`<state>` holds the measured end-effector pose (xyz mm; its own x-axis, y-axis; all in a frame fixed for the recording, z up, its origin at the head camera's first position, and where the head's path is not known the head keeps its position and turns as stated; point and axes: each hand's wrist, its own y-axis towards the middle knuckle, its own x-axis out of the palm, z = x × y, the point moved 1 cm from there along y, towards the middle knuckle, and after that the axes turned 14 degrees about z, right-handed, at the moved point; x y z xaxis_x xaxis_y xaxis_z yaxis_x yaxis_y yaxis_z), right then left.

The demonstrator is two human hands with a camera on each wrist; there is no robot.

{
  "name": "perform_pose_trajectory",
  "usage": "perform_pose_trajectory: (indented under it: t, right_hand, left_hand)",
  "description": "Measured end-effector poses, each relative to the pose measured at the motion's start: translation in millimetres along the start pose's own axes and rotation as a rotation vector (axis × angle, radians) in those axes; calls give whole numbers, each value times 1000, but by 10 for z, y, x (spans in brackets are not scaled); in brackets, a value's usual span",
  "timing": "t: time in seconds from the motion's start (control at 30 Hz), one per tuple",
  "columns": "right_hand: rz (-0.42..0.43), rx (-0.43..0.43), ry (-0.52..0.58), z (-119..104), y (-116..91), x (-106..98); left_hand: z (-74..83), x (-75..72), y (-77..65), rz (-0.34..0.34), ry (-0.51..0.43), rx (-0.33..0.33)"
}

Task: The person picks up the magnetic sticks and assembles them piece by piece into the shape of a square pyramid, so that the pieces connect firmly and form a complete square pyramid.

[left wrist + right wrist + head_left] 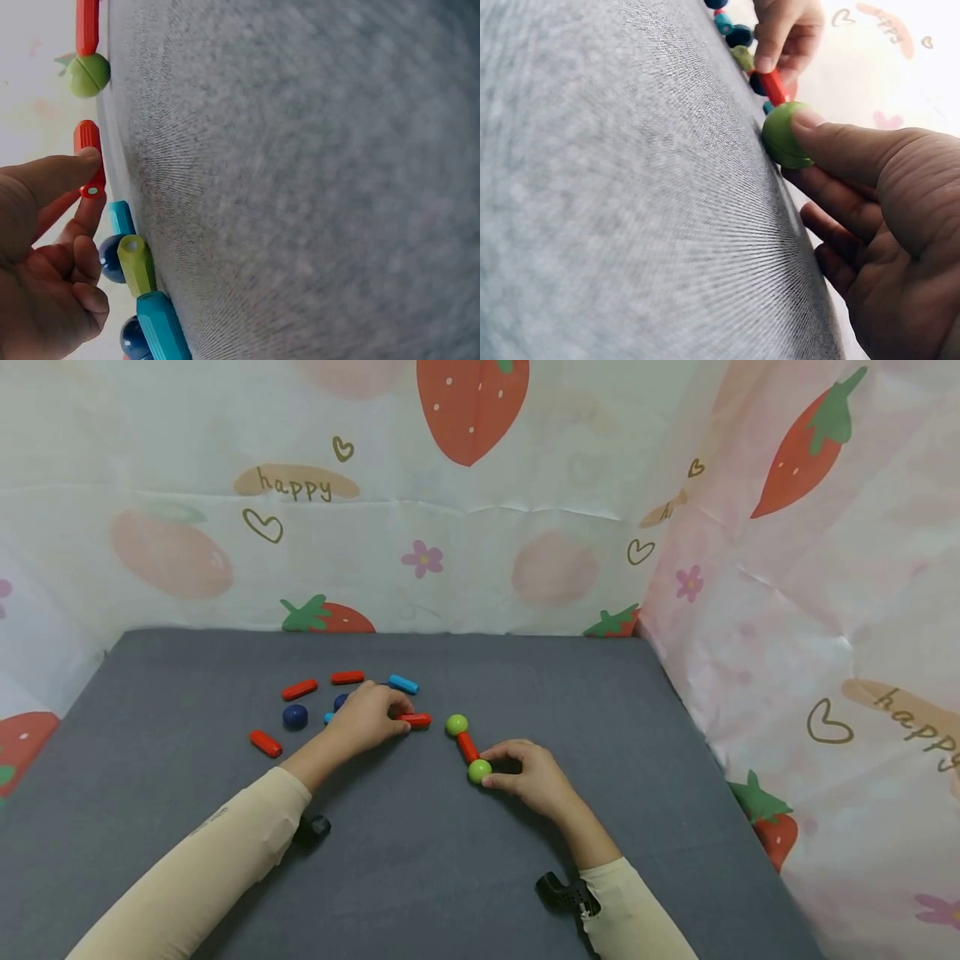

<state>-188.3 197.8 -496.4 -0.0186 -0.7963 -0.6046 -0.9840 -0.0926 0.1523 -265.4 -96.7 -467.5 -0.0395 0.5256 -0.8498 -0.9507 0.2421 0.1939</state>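
My left hand pinches a red stick between thumb and fingers. In the left wrist view that red stick shows a small pale dot on its near end. To its right, a red stick runs between a far green ball and a near green ball, all in one line. The near ball is pinched by thumb and fingers of my right hand. From the right wrist, this green ball appears large, close over the grey cloth.
Around my left hand lie several loose pieces: red sticks, a dark blue ball and a light blue stick. A lime green stick shows below that hand in the left wrist view. Printed cloth walls the grey table.
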Motion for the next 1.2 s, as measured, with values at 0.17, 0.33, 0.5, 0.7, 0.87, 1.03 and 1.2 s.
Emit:
perform_pose_trajectory:
  t: [0.17,0.33,0.5,0.7,0.87,1.03,1.2]
  right_hand:
    - [5,-4,-6,-1,-3,0]
    - [13,-7,-15,-8,-15,3]
    - [23,-12,-21,-12,-23,15]
    - [29,-27,-15,-32,-29,26]
    - [36,-40,-20,-34,-33,38]
    - [34,-58,-30,-29,-35,44]
    - [35,-42,-22,-28,-26,41]
  left_hand:
    - [32,-11,-40,-4,-39,-23]
    - [85,13,-70,-13,-60,-6]
    - [109,53,-83,-16,-75,2]
    - [129,91,-71,-14,-88,-3]
    - [163,126,-43,-22,-93,-1]
    - [197,133,-36,-35,-105,-16]
    - [215,134,-28,-46,-128,-9]
